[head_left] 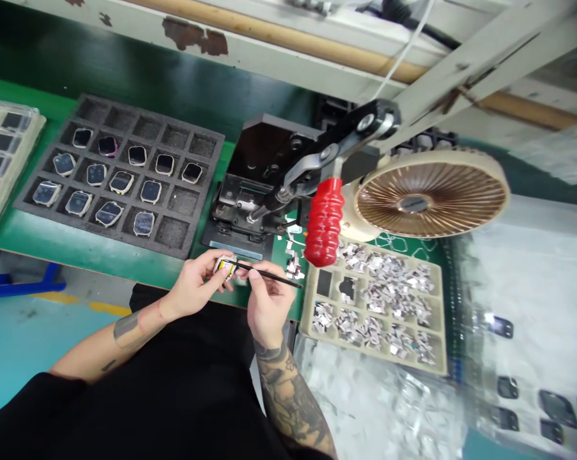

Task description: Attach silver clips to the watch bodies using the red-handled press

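Between the fingers and thumb of my left hand (199,284) sits a small watch case (225,267), pale at the rim with yellow and white parts showing inside. My right hand (269,300) grips thin black tweezers (273,276) like a pen, and their tip reaches over the watch case. Whether the tip touches a part inside is too small to tell. Both hands are just in front of a black press (250,204) with a red ribbed handle (323,223).
A dark foam tray (177,233) with several square watches lies left on the green bench. Farther left is a clear-lidded tray (10,166). A beige tray (374,351) of small silvery pieces lies right, below a round fan (427,198). Watch faces (556,409) rest at lower right.
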Tool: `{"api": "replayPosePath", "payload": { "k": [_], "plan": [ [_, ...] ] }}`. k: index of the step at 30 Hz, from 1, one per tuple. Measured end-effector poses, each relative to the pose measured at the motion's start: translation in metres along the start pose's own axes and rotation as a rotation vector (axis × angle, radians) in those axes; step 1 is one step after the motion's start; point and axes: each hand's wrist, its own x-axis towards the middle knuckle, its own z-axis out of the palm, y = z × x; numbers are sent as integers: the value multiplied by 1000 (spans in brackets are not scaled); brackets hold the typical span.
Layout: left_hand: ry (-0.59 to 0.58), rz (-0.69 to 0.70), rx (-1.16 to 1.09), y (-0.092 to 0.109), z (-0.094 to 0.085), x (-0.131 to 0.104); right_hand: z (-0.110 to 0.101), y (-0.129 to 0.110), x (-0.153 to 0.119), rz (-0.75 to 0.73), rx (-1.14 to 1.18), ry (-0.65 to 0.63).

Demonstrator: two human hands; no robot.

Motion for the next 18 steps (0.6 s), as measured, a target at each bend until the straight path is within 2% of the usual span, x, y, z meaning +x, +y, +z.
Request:
{"api": "replayPosePath", "payload": {
  "k": [4,9,11,15,18],
  "plan": [
    [17,2,-8,-2,0,0,-6,-5,-11,-97,-3,-90],
    [26,-12,-53,-1,0,1,-1,-4,-13,-240,-103,61],
    [23,-7,-46,0,0,1,3,-2,-10,-273,-141,42],
    [21,-2,-51,-1,-1,0,6,3,-7,-244,-142,-9],
    [-7,5,-95,-2,-3,1,8,6,-3,-127,-72,13]
  ]
}}
